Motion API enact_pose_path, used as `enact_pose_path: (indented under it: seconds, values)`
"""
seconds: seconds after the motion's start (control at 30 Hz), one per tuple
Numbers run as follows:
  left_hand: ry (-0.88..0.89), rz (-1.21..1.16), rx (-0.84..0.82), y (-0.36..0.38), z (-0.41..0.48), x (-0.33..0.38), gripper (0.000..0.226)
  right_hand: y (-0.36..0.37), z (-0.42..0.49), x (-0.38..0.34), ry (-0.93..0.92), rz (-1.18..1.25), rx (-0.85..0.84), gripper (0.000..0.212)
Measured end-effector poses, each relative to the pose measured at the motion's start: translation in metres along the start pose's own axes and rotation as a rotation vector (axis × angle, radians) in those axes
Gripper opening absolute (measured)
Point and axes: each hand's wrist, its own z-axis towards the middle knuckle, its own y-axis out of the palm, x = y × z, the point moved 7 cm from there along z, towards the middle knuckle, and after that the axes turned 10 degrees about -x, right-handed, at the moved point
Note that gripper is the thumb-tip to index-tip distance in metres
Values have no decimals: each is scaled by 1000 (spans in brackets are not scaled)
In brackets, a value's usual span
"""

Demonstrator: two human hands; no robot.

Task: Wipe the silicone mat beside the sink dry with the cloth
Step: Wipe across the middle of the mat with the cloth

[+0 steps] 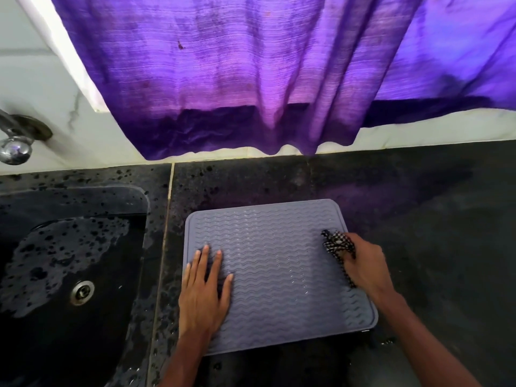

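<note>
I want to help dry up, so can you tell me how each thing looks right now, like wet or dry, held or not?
Silicone mat: flat on the counter, water glints on it.
Cloth: bunched, at the mat's right edge.
Left hand: flat on the mat, fingers straight.
Right hand: grips the cloth.
Sink: wet in patches.
Curtain: hanging down.

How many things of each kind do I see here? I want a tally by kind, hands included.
Hands: 2, left hand and right hand
Grey silicone mat: 1
Checked cloth: 1
Sink: 1
Tap: 1
Purple curtain: 1
Total: 7
</note>
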Motion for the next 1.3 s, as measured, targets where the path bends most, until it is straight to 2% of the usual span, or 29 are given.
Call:
enact_pose_path:
  seconds: [0.23,0.47,0.67,0.77,0.87,0.97,1.1,1.2,1.3]
  values:
    - [-10,-26,6,1,0,-1,64,17,-2,-9,86,0,79,32]
    - [-14,-39,3,1,2,-2,63,59,-14,-61,-52,54,75,38]
    - [-1,-37,1,1,3,-4,56,104,-24,-119,-195,147,-55,43]
    - [-16,-40,-7,1,3,-5,54,112,-19,-130,-221,181,-162,29]
    - [-21,-33,-5,0,3,-5,54,94,-13,-112,-161,244,-195,12]
    - [-32,-27,-3,-1,2,-4,55,51,-11,-73,-86,193,-110,19]
    - [-44,-8,-17,0,2,-3,57,-2,-4,-11,36,-68,72,28]
    - [-44,16,-37,1,2,-1,59,-2,-3,6,93,-146,73,30]
    - [-48,23,-55,3,3,-2,60,10,-4,-4,92,-111,104,27]
